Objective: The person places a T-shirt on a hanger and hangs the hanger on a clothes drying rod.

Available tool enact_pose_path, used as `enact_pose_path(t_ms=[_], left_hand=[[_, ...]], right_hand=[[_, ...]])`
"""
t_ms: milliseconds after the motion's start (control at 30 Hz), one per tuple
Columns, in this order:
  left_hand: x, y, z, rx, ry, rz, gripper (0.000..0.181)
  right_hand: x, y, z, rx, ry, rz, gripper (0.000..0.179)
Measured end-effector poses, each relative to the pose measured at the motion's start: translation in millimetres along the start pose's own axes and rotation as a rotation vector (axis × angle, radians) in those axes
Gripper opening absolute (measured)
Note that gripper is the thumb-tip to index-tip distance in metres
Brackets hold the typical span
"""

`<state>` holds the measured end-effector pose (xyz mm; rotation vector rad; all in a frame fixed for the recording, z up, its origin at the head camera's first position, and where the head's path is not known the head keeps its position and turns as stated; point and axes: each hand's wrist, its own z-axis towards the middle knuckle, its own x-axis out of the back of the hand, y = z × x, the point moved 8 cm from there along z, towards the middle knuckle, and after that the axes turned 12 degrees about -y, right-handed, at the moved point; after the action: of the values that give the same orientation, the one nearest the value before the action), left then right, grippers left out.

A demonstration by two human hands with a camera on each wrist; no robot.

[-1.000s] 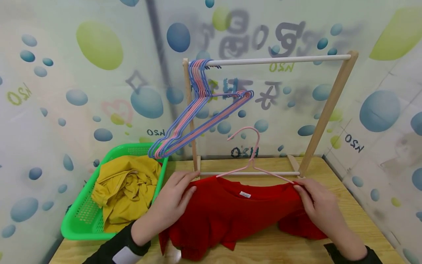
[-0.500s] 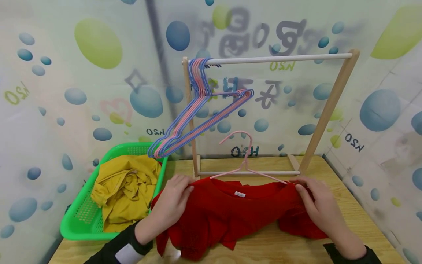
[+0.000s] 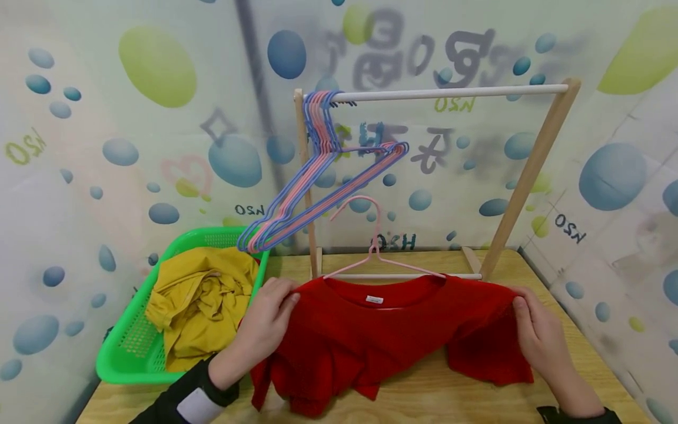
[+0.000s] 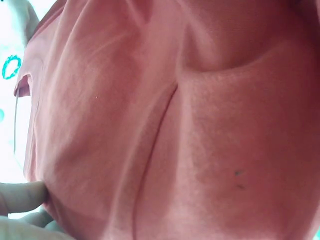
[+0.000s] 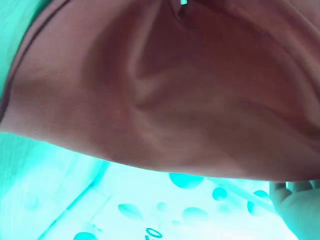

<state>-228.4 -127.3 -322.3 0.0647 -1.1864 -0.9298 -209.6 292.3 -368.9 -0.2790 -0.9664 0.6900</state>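
Observation:
A red shirt (image 3: pixel 392 335) is stretched between both hands, neckline and white label facing up, its lower part resting on the table. Inside its neck sits a pink wire hanger (image 3: pixel 378 224), hook upright and arms running under the shoulders. My left hand (image 3: pixel 262 324) pinches the left shoulder between thumb and fingers. At the right end of the shoulder, my right hand (image 3: pixel 542 335) pinches the fabric. The left wrist view is filled by the shirt (image 4: pixel 120 120), with a thumb (image 4: pixel 22 197) at its edge. Shirt cloth (image 5: pixel 150 110) also dominates the right wrist view.
Behind the shirt stands a wooden rack with a white rail (image 3: pixel 450 92). Several blue and pink hangers (image 3: pixel 322 132) hang at its left end. A green basket (image 3: pixel 113 368) holding a yellow garment (image 3: pixel 206 300) is at the left of the wooden table (image 3: pixel 434 400).
The right hand has slid outward to the right along the shoulder, straightening the cloth. The left hand has shifted slightly left. The hanger has moved left, and its hook is now higher.

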Motion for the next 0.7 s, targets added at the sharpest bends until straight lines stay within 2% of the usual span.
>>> enact_pose_path(t_ms=[133,267,467,567,700], left_hand=[[1.7,-0.2,-1.0,-0.017,0.02,-0.003,0.012],[1.4,-0.3,-1.8,-0.043,0.029,-0.002,0.012],[-1.2,-5.9,-3.8,-0.02,-0.01,-0.082,0.014],[-2.2,-9.5,-5.2,0.005,-0.031,-0.146,0.015],[-2.0,-12.4,-6.1,0.035,-0.035,-0.197,0.016]], right_hand=[[2,3,0.2,-0.027,0.031,-0.037,0.017],[12,2,3.4,-0.08,0.107,-0.053,0.016],[32,1,9.7,-0.154,0.24,-0.039,0.018],[32,7,9.2,-0.196,0.231,-0.048,0.018],[26,16,5.0,-0.212,0.156,-0.068,0.016]])
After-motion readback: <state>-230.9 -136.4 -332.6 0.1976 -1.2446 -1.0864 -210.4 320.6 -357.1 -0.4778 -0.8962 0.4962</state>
